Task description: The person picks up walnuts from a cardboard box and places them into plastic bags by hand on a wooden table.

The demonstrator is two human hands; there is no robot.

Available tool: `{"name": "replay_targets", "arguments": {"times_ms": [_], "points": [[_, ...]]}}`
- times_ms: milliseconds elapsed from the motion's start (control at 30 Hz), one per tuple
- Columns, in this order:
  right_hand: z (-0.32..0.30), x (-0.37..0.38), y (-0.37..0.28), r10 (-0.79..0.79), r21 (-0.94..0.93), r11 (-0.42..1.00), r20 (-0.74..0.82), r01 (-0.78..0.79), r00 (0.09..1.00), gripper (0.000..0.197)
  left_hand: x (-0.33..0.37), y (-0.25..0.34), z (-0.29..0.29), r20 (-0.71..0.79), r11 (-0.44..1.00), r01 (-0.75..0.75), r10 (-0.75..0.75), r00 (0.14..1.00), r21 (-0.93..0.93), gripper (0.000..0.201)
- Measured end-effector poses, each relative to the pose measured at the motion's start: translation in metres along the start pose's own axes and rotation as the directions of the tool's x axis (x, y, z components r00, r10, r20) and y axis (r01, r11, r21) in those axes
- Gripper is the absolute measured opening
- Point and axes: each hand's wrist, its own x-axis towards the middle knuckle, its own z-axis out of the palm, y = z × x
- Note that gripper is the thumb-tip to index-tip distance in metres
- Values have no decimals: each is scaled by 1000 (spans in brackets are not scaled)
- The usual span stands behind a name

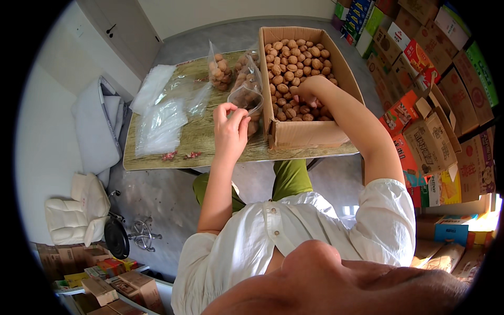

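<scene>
A cardboard box (310,135) full of walnuts (294,59) stands at the right of the table. My right hand (316,90) reaches down into it, its fingers curled around walnuts; the fingertips are partly hidden. Just left of the box, my left hand (231,126) pinches the rim of a clear plastic bag (247,97). The bag's round mouth is held wide, and some walnuts show low inside it. Behind it stands another clear bag with walnuts (242,71). Farther left is a filled clear bag (219,72), upright on the table.
Stacks of flat clear bags (163,126) lie on the left of the wood-patterned table (210,149). A cream chair cushion (76,210) and a grey folded mattress (97,123) are at the left. Stacked cartons (425,142) line the right side.
</scene>
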Motion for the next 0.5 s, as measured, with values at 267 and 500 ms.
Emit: {"name": "replay_targets", "arguments": {"times_ms": [267,500], "points": [[-9,-15,27,-76,353,900,-455,258,887,38,1,0,0,-15,1000,7,-7,1000,-9,13],[-41,-49,-35,-392,165,316,-874,934,287,32,3,-6,2,-23,1000,17,-18,1000,-17,14]]}}
